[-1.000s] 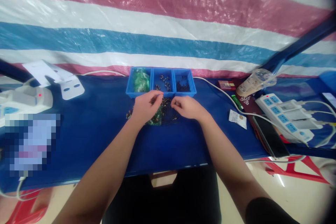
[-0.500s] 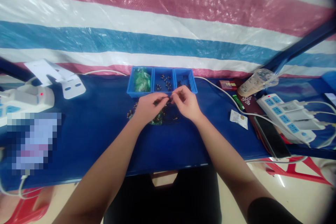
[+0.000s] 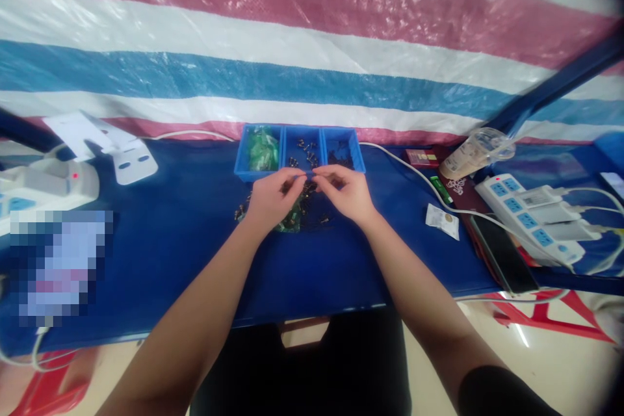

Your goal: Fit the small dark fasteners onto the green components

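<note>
My left hand (image 3: 273,198) and my right hand (image 3: 347,194) meet fingertip to fingertip over a pile of small dark and brass-coloured parts (image 3: 306,205). Both are pinched closed; whatever they hold is too small to make out. Part of the pile rests on a green plastic bag (image 3: 291,221), partly behind my left hand. Just beyond my hands stands a blue bin (image 3: 258,175) with three compartments: green plastic bags (image 3: 263,149) at left, small metal parts (image 3: 308,151) in the middle, thin dark pieces (image 3: 341,156) at right.
On the right of the blue table (image 3: 190,208) are a plastic cup (image 3: 470,155), a white packet (image 3: 442,221), a dark phone (image 3: 504,257) and a power strip (image 3: 531,218) with cables. At left are a white stand (image 3: 131,159), another power strip (image 3: 73,179) and a blurred-out device (image 3: 68,263).
My fingertips have drawn slightly apart, my left hand shifting a little left. My right hand now covers less of the right compartment.
</note>
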Demonstrator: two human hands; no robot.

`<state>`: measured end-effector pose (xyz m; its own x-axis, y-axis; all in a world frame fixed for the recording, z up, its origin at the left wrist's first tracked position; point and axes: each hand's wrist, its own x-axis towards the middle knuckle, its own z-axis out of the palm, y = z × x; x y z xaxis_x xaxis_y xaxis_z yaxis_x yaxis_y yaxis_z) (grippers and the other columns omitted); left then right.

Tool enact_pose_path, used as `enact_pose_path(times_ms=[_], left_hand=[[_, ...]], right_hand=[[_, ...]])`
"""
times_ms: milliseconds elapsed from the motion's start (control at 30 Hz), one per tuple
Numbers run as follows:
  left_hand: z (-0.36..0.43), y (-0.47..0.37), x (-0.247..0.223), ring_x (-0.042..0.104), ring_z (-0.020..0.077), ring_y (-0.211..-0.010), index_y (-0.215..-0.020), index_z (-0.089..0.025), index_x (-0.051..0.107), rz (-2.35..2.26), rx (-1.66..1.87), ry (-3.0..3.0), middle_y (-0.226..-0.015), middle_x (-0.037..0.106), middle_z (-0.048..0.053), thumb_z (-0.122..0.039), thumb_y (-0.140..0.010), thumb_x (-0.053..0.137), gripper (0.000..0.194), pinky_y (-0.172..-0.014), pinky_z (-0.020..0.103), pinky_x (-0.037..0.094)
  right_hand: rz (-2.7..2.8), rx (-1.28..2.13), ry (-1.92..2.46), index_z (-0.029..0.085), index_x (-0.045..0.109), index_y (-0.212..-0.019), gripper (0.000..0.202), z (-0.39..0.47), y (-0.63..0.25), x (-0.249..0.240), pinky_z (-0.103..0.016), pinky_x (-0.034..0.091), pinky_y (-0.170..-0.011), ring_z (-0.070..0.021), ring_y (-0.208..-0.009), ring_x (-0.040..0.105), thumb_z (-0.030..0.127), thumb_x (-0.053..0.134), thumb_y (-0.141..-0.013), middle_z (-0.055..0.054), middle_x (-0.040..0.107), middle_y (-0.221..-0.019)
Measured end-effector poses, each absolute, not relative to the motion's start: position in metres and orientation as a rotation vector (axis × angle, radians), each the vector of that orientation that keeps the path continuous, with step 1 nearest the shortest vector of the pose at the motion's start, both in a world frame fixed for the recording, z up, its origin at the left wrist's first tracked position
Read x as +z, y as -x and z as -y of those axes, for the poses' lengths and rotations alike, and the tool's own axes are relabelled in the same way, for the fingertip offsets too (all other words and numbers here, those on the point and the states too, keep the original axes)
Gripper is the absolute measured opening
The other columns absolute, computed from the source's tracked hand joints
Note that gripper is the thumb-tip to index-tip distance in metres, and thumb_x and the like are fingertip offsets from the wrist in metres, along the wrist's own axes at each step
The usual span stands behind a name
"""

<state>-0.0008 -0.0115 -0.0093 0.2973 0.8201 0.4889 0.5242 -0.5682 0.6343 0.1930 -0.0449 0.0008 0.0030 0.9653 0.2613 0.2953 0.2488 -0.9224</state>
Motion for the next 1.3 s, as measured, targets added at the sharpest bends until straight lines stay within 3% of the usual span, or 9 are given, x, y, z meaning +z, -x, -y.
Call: enact_pose_path(times_ms=[467, 867, 1300], left_hand=[[0.0129, 0.0006, -0.0067, 0.059, 0.0099, -0.059, -0.109, -0.022, 0.074, -1.192, 1.118, -2.179, -0.073, 0.071, -0.001, -0.037, -0.095, 0.064, 0.024, -0.065, 0.023, 0.048], [0.0117, 0.0008, -0.0092, 0.053, 0.007, -0.054, -0.1, -0.02, 0.074, -1.194, 1.208, -2.201, -0.07, 0.066, -0.003, -0.033, -0.093, 0.065, 0.017, -0.061, 0.02, 0.045], [0.0124, 0.0014, -0.0099, 0.055, 0.0072, -0.054, -0.104, -0.02, 0.073, -1.174, 1.197, -2.195, -0.069, 0.066, -0.004, -0.036, -0.095, 0.063, 0.02, -0.06, 0.02, 0.045]], right_hand=[[1.504, 0.787, 1.263, 0.02, 0.072, -0.108, 0.027, 0.0438, -0.194, -0.0015, -0.031, 0.057, -0.067, -0.0168, -0.076, 0.073, 0.04, 0.068, -0.091, -0.006, 0.077, -0.095], [1.532, 0.732, 1.205, 0.019, 0.074, -0.103, 0.022, 0.044, -0.193, -0.0006, -0.028, 0.054, -0.062, -0.0153, -0.071, 0.072, 0.035, 0.07, -0.089, -0.005, 0.078, -0.087], [1.49, 0.759, 1.182, 0.02, 0.076, -0.102, 0.025, 0.0441, -0.1918, -0.0006, -0.03, 0.058, -0.062, -0.017, -0.071, 0.075, 0.041, 0.071, -0.089, -0.005, 0.079, -0.087]])
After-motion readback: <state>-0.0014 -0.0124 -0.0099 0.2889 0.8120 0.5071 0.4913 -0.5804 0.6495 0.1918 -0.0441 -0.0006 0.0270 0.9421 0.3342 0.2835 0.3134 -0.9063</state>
